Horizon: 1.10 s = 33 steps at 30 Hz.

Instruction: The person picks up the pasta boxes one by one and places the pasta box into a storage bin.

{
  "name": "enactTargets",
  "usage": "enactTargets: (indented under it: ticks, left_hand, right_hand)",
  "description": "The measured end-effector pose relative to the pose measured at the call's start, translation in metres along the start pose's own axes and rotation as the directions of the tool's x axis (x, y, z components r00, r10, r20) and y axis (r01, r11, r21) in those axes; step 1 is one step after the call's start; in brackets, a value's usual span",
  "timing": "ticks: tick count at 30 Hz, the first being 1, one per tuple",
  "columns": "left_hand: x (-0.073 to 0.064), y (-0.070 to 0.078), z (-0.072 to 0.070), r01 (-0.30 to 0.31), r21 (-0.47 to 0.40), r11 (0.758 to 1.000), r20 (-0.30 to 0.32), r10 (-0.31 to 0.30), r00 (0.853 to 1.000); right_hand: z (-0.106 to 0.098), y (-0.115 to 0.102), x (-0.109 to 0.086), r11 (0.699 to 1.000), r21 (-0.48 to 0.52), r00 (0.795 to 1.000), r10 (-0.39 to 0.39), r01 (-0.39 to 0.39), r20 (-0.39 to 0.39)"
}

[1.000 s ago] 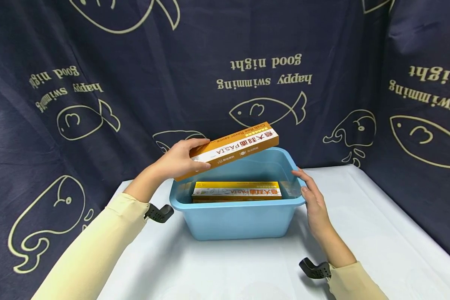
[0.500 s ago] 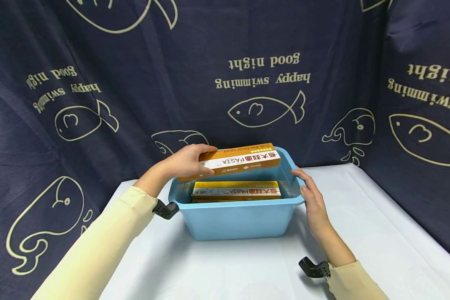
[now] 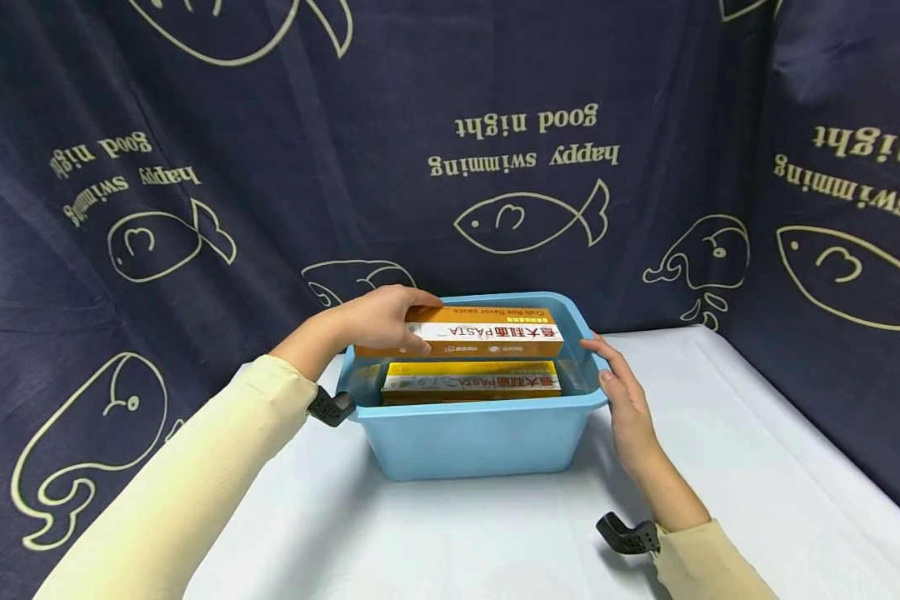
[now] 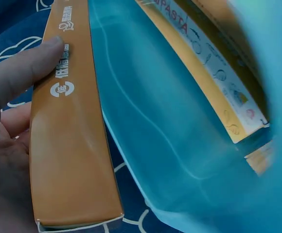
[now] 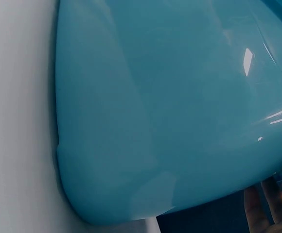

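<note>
My left hand (image 3: pixel 378 319) grips an orange pasta box (image 3: pixel 487 340) near its left end, thumb on the front face. The box is level, at the back of a light blue plastic basin (image 3: pixel 472 442). Inside the basin lies a yellow-topped pasta box (image 3: pixel 472 375), apart from the held one. In the left wrist view a brownish box edge (image 4: pixel 223 19) shows beside that yellow box, mostly hidden. On the basin's right rim my right hand (image 3: pixel 628 408) holds on, fingers over the edge; only some fingertips (image 5: pixel 257 208) appear in the right wrist view.
The basin stands on a white-covered table (image 3: pixel 450 533). Close behind it hangs a dark blue curtain (image 3: pixel 390 167) with fish drawings, which also closes off both sides.
My left hand has lowered the orange pasta box from a raised tilt above the basin to level, lower at its back. The right hand stays on the rim.
</note>
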<state>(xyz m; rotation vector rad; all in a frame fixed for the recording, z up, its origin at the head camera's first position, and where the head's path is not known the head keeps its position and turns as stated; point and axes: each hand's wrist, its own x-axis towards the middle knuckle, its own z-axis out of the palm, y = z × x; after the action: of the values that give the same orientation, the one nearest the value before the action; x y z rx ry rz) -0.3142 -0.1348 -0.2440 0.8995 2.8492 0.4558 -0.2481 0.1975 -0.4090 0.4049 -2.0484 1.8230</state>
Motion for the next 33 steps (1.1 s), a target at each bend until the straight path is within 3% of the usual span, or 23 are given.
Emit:
enactTargets:
  ticks: [11, 20, 33]
  left_hand:
    - [0.021, 0.004, -0.008, 0.004, 0.033, 0.999, 0.057, -0.006, 0.998]
    - [0.032, 0.003, 0.006, -0.031, 0.065, 0.997, 0.149, 0.021, 0.989]
    - [0.035, 0.003, 0.014, -0.019, 0.13, 0.991, 0.168, -0.003, 0.986]
  right_hand:
    - [0.003, 0.0, 0.0, 0.999, 0.03, 1.0, -0.029, 0.029, -0.002]
    - [0.006, -0.001, -0.002, 1.0, 0.018, 1.0, -0.016, 0.016, 0.0]
    - [0.008, -0.002, -0.003, 0.999, 0.022, 0.999, -0.032, 0.032, -0.006]
